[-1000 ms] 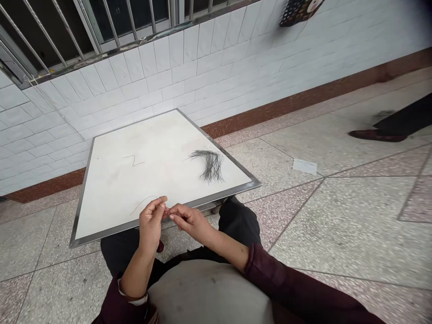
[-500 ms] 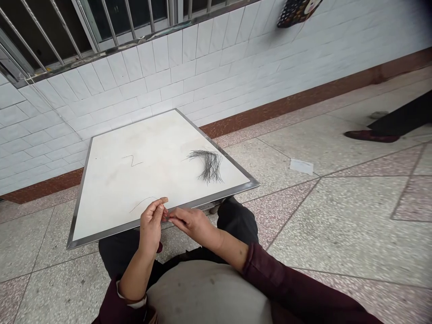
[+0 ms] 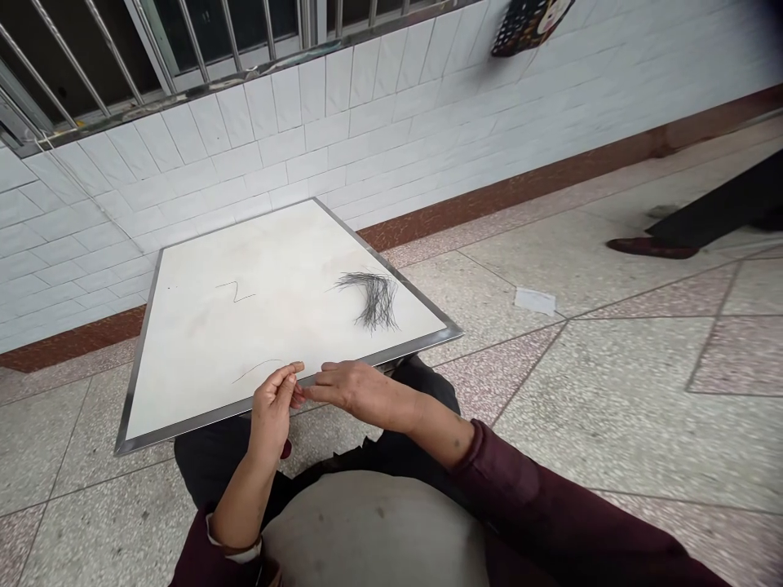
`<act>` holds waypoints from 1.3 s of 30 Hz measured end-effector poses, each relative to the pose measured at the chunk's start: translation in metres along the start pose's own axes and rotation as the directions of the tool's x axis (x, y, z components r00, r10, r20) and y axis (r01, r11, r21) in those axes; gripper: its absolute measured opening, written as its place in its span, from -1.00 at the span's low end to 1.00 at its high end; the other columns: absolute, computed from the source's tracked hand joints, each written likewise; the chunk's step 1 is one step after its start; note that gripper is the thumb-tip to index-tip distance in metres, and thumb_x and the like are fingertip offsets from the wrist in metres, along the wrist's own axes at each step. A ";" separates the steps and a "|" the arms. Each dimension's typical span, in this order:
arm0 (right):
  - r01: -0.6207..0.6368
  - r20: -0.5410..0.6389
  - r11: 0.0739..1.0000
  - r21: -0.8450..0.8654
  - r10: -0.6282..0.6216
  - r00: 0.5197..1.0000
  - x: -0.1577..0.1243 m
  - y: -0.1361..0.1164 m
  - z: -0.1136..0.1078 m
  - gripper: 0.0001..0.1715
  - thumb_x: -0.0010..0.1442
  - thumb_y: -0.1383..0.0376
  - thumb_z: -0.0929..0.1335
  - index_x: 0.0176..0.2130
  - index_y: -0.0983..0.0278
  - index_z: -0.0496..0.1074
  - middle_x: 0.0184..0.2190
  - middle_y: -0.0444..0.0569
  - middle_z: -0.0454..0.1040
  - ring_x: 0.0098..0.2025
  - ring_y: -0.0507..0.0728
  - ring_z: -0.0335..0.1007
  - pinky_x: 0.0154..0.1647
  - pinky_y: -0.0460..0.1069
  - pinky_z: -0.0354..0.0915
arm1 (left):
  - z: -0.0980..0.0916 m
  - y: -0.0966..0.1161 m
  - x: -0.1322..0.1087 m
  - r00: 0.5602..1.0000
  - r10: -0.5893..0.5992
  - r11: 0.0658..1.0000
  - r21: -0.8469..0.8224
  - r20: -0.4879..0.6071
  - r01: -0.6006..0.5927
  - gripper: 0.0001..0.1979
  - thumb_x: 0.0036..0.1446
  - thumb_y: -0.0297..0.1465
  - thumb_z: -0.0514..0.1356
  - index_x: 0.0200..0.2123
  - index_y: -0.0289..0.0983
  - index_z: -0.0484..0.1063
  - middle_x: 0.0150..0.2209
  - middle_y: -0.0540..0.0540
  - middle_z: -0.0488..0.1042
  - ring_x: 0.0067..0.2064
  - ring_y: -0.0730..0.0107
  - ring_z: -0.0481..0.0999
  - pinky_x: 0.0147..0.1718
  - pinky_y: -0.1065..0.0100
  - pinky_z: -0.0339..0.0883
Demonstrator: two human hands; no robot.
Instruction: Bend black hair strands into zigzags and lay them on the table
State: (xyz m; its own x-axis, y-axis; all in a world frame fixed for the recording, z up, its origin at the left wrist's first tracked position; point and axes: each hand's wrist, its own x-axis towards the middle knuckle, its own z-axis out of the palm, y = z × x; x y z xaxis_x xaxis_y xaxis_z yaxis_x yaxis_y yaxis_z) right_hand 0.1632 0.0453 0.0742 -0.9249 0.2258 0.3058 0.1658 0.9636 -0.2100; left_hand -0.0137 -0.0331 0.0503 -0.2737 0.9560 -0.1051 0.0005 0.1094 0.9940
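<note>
A white board with a metal rim (image 3: 183, 359) rests across my lap. On its right part lies a loose bundle of dark hair strands (image 3: 370, 297). A single bent strand (image 3: 236, 291) lies near the middle, and a thin curved strand (image 3: 254, 369) lies close to the near edge. My left hand (image 3: 273, 405) is at the near rim, thumb and fingers pinched together. My right hand (image 3: 350, 386) meets it fingertip to fingertip, also pinched. Whatever they hold between them is too fine to make out.
A white tiled wall (image 3: 379, 106) with a barred window rises behind the board. Speckled floor tiles spread to the right, with a small white scrap (image 3: 535, 301) lying on them. Another person's dark shoe and trouser leg (image 3: 654, 246) stand at the far right.
My right hand has risen a little and turned flatter against the left fingertips. The view has shifted slightly right, and the other person's foot has moved leftward.
</note>
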 end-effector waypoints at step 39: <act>-0.065 0.069 -0.029 0.997 0.601 0.797 -0.001 -0.003 0.044 -0.61 0.14 0.03 0.41 -0.26 0.32 0.45 -0.40 -0.09 0.50 -0.44 -0.04 0.38 -0.43 -0.11 0.34 | 0.013 0.008 -0.004 0.989 0.099 0.994 0.064 -0.111 -0.092 -0.49 0.19 -0.05 0.11 0.07 -0.23 0.41 -0.47 0.03 0.32 -0.46 0.51 0.31 -0.40 0.45 0.28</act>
State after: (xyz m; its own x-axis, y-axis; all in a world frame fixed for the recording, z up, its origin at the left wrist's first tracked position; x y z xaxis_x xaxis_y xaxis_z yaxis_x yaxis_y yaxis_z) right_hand 0.1485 0.0356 0.0341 -0.6609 0.7486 0.0535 -0.2863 -0.1856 -0.9400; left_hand -0.0005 -0.0328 0.0579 -0.3770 0.9262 -0.0026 0.0876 0.0384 0.9954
